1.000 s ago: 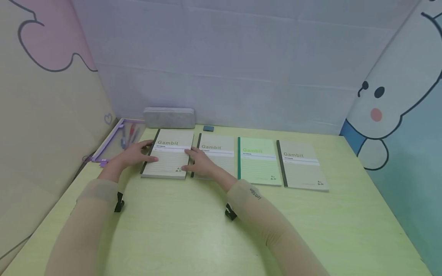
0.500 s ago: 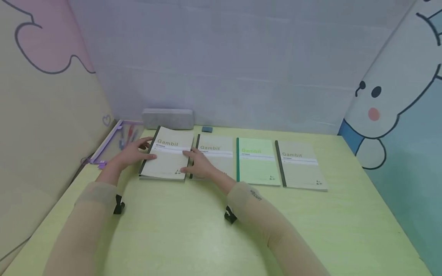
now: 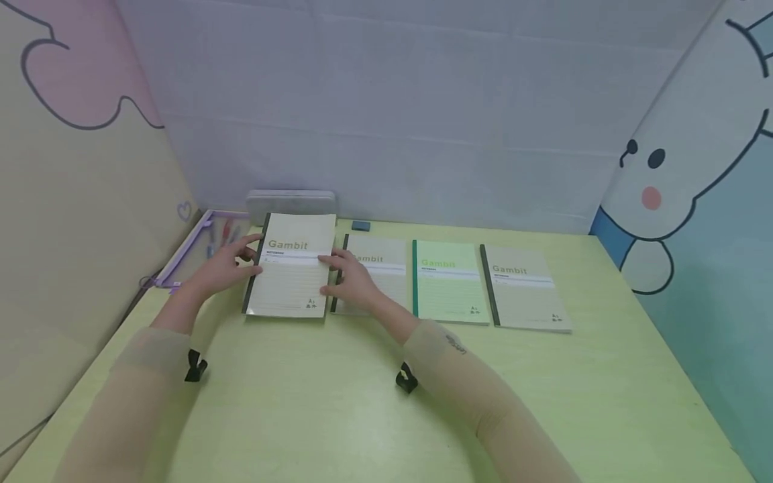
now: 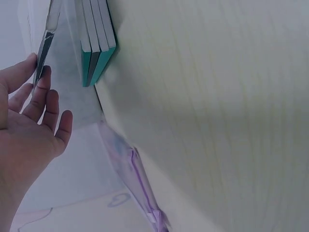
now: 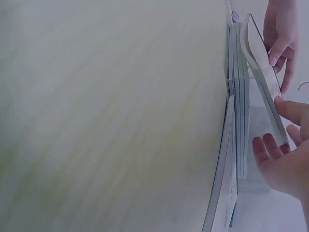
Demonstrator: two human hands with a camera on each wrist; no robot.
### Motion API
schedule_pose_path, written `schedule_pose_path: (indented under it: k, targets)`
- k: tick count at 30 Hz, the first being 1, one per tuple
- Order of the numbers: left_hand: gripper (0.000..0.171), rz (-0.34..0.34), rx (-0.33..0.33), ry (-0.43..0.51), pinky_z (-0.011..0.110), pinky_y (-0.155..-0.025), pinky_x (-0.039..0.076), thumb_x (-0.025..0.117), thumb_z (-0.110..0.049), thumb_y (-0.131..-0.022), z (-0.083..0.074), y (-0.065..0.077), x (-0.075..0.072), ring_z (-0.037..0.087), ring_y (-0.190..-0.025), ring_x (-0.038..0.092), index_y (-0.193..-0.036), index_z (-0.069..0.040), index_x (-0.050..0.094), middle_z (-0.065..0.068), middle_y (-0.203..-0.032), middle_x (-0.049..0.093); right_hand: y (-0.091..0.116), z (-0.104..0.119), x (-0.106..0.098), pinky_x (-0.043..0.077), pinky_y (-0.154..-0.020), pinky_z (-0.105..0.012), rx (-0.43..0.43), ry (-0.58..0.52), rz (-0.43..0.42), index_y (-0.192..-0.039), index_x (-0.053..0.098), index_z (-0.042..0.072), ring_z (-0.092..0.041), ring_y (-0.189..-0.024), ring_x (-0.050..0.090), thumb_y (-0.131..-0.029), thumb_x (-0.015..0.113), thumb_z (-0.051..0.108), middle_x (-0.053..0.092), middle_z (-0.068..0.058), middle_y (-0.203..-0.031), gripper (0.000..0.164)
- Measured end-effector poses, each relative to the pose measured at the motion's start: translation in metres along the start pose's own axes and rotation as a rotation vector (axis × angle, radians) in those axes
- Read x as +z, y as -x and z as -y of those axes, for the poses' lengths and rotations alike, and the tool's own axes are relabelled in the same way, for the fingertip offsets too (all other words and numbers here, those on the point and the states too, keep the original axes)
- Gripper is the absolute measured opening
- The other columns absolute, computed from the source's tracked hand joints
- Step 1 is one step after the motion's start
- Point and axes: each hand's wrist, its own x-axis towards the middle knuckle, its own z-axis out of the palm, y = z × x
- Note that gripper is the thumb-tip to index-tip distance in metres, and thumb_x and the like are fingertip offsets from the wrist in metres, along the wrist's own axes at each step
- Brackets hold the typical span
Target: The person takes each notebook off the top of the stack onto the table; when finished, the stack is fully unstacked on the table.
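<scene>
A grey-white Gambit notebook (image 3: 286, 288) with a black spine is held raised between both hands at the left of the table in the head view. My left hand (image 3: 220, 272) pinches its spine side between thumb and fingers. On the opposite edge, my right hand (image 3: 353, 278) grips it with the thumb on the cover and fingers beneath. Under the raised notebook lies a stack of notebooks (image 4: 96, 48) with green and black spines, seen in the left wrist view. A gap separates the stack from the tilted notebook (image 5: 270, 96) in the right wrist view.
To the right lie a second grey notebook (image 3: 386, 285), partly behind my right hand, a green notebook (image 3: 451, 288) and another grey notebook (image 3: 525, 302). Behind stand a grey case (image 3: 292, 198) and a small blue block (image 3: 360, 226). A purple-edged clear pouch (image 3: 187, 258) with pens lies left.
The grey notebook has come up off the stack, tilting on the way and now covering part of the grey case. Both hands have risen with it; the other notebooks have stayed put.
</scene>
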Motion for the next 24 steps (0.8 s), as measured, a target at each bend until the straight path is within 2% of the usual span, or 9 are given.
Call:
schedule_pose_path:
  k: [2,5,13,18,21,24]
  targets:
    - [0.073,0.0,0.008,-0.001,0.059,-0.098,0.032,0.064,-0.022,-0.091,-0.004,0.003,-0.001,0.036,-0.113,0.046,-0.151,-0.012,0.022,0.021,-0.114,0.054,0.001,0.0,-0.001,0.05,-0.084,-0.021,-0.014,-0.067,-0.012,-0.139,0.048,0.014,-0.022,-0.113,0.056,-0.08,0.075,0.009,0.027,-0.008,-0.152,0.065]
    - [0.075,-0.002,0.024,-0.007,0.06,-0.098,0.032,0.064,-0.022,-0.091,-0.01,0.007,-0.003,0.037,-0.112,0.047,-0.151,-0.014,0.021,0.021,-0.113,0.054,0.003,0.001,-0.004,0.05,-0.08,-0.016,-0.036,-0.148,-0.039,-0.137,0.05,0.011,-0.022,-0.107,0.059,-0.078,0.075,0.002,0.031,-0.009,-0.149,0.064]
    - [0.076,-0.041,0.071,0.019,0.056,-0.095,0.034,0.066,-0.022,-0.09,-0.022,0.023,-0.005,0.034,-0.11,0.046,-0.151,-0.017,0.021,0.018,-0.112,0.052,0.01,0.004,-0.01,0.05,-0.078,-0.016,-0.058,-0.179,-0.07,-0.135,0.053,0.013,-0.016,-0.098,0.061,-0.076,0.077,0.003,0.037,-0.007,-0.144,0.064]
    - [0.077,-0.046,0.091,-0.004,0.052,-0.095,0.035,0.068,-0.024,-0.088,-0.028,0.035,-0.005,0.031,-0.106,0.048,-0.151,-0.017,0.023,0.016,-0.109,0.055,0.018,0.005,-0.01,0.05,-0.077,-0.015,-0.047,-0.11,-0.036,-0.136,0.052,0.017,-0.01,-0.09,0.063,-0.075,0.079,0.007,0.036,-0.007,-0.148,0.067]
    - [0.078,-0.04,0.089,-0.029,0.052,-0.094,0.036,0.07,-0.026,-0.087,-0.031,0.041,-0.004,0.03,-0.104,0.049,-0.15,-0.019,0.025,0.013,-0.106,0.057,0.024,0.008,-0.011,0.05,-0.076,-0.015,-0.078,-0.043,-0.024,-0.138,0.05,0.018,-0.008,-0.084,0.063,-0.076,0.078,0.01,0.037,-0.009,-0.147,0.068]
    - [0.08,-0.023,0.078,-0.051,0.051,-0.091,0.038,0.07,-0.029,-0.086,-0.034,0.048,-0.004,0.03,-0.103,0.051,-0.15,-0.021,0.024,0.012,-0.105,0.057,0.03,0.009,-0.01,0.049,-0.073,-0.016,-0.117,0.008,-0.017,-0.139,0.049,0.018,-0.007,-0.08,0.062,-0.077,0.078,0.013,0.043,-0.008,-0.14,0.069]
